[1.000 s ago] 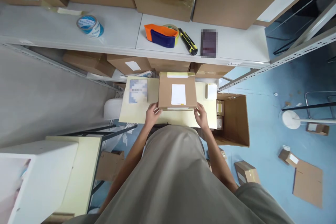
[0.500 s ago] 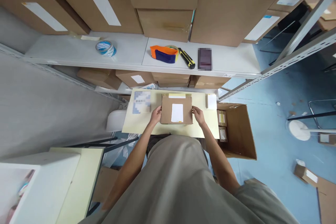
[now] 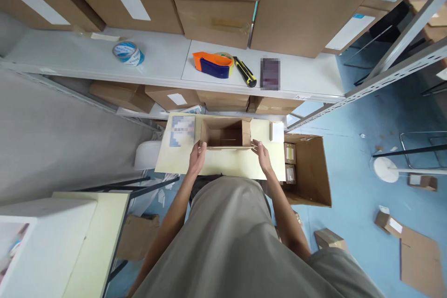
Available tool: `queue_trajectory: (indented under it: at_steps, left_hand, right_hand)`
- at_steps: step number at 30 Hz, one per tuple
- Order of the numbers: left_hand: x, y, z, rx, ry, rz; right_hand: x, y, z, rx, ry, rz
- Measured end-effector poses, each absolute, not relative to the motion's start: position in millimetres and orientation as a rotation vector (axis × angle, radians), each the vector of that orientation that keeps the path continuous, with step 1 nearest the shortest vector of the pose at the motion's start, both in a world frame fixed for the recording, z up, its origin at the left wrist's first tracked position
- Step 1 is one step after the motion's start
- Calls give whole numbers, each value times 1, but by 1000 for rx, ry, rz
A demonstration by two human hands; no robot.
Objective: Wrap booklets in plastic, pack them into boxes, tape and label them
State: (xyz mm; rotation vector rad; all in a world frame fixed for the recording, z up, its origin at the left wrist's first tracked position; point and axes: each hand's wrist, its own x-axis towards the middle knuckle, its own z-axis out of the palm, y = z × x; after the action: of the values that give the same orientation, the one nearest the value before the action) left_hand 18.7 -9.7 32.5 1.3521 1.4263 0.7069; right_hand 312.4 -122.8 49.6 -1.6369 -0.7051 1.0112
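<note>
A cardboard box (image 3: 246,133) stands on the pale yellow table (image 3: 223,163), its hollow inside facing me. At its lower left corner my left hand (image 3: 197,156) grips the edge between thumb and fingers. My right hand (image 3: 261,154) has its fingertips on the lower right corner. A blurred printed sheet (image 3: 182,131) lies left of the box, and a small white box (image 3: 277,132) sits to its right.
A grey shelf (image 3: 160,60) beyond the table carries a blue-white tape roll (image 3: 128,53), an orange and dark blue tape dispenser (image 3: 213,65), a yellow-black cutter (image 3: 245,72) and large cartons (image 3: 214,21). Right of the table, an open carton (image 3: 312,172) holds small boxes.
The box has turned from its labelled face to its open hollow side and sits farther back on the table. Both hands have shifted to its near corners. The whole view has moved slightly.
</note>
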Motion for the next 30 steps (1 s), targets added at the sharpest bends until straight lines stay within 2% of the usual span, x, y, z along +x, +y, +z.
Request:
queue_trajectory:
  at_steps: [5, 9, 11, 14, 18, 25, 30]
  left_hand:
    - [18, -11, 21, 1294, 1478, 574]
    - [24, -1, 50, 1651, 1522, 781]
    - [33, 4, 67, 1926, 1401, 816]
    - [51, 10, 80, 2148, 1153, 669]
    - [63, 12, 72, 2188, 1175, 518]
    - [10, 13, 50, 2075, 1288, 650]
    - [-4, 10, 39, 2034, 1312, 645]
  right_hand:
    - [314, -126, 41, -1814, -781, 1013]
    - [318, -115, 67, -1844, -1080, 688]
    - [311, -99, 81, -1804, -1327, 601]
    - [289, -66, 92, -1848, -1708, 601]
    - [267, -37, 92, -2090, -2014, 555]
    - [330, -86, 89, -2123, -1813, 407]
    - [355, -109, 75, -2167, -1590, 484]
